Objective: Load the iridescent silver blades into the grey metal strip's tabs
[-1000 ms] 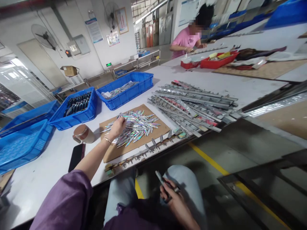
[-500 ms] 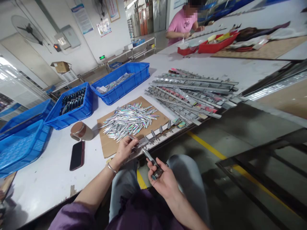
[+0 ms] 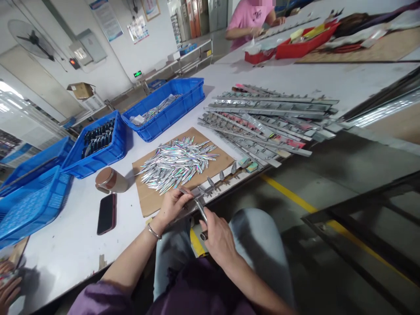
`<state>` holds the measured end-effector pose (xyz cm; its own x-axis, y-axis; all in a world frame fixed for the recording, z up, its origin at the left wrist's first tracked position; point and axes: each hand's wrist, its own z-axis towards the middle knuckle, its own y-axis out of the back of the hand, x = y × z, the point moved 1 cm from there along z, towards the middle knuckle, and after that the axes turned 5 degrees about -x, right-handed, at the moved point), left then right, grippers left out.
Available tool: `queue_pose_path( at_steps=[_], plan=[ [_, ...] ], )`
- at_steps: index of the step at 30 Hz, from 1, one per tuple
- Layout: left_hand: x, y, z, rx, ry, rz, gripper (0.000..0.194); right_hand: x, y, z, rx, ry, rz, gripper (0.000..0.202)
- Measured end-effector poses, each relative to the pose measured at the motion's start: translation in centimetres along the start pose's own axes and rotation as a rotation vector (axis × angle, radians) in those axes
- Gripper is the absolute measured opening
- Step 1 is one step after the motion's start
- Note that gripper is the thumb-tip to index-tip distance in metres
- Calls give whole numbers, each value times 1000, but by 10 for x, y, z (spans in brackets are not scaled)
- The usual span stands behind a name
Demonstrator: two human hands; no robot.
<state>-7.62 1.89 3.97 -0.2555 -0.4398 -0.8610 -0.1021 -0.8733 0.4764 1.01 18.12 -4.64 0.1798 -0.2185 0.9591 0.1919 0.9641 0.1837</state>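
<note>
My left hand (image 3: 173, 205) is closed, thumb and fingers pinching a slim silver lure-shaped piece (image 3: 184, 190) at the table edge. Wrapped around a metal tube-like tool (image 3: 201, 211) is my right hand (image 3: 218, 236); the tool's narrow tip meets the area beside my left fingertips. Whether the tip touches the piece I cannot tell. Along the edge lies a metal strip (image 3: 219, 189) with small clips, and several grey leaf-shaped pieces (image 3: 222, 175) stand up from it. Behind my left hand, a pile of shiny silver lure-shaped pieces (image 3: 177, 162) covers much of a cardboard sheet (image 3: 144, 205).
Blue crates (image 3: 167, 127) line the far left side. A brown mug (image 3: 111, 180) and a phone (image 3: 106, 214) are left of the cardboard. Clip strips (image 3: 262, 124) are heaped at right, one end overhanging. Another person (image 3: 249, 22) works across the table; other hands (image 3: 9, 284) show lower left.
My right hand has turned over, palm now down, and brought the tool up and closer to my left fingertips. My left hand has shifted slightly right. The view has tilted a little.
</note>
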Motion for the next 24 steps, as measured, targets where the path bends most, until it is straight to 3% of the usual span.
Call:
queue_pose_path(
  at_steps=[3,6,9,11,13,14,16,18,20,24],
  plan=[
    [-5,-1,-1,18,-88,111,36,-3,2,1,17,26,-37,35],
    [-7,-3,-2,10,-161,202,36,0,2,4,122,-250,211,36],
    [-6,-6,-4,1,-207,250,36,4,1,6,262,-491,486,52],
    [-5,-8,-4,3,-213,271,36,3,4,5,194,-569,685,49],
    [-4,-9,-4,9,-209,287,35,1,9,3,54,-471,640,36],
    [-5,-10,-4,12,-209,290,34,1,13,2,16,-333,472,32],
    [-5,-10,-4,16,-212,286,34,1,19,2,26,-10,32,31],
    [-6,-10,-4,20,-205,288,35,0,21,4,92,149,-219,35],
    [-7,-10,-4,15,-190,295,37,-2,20,8,127,29,-68,35],
    [-7,-9,-5,10,-176,299,37,-7,7,12,198,-492,744,29]
  ],
)
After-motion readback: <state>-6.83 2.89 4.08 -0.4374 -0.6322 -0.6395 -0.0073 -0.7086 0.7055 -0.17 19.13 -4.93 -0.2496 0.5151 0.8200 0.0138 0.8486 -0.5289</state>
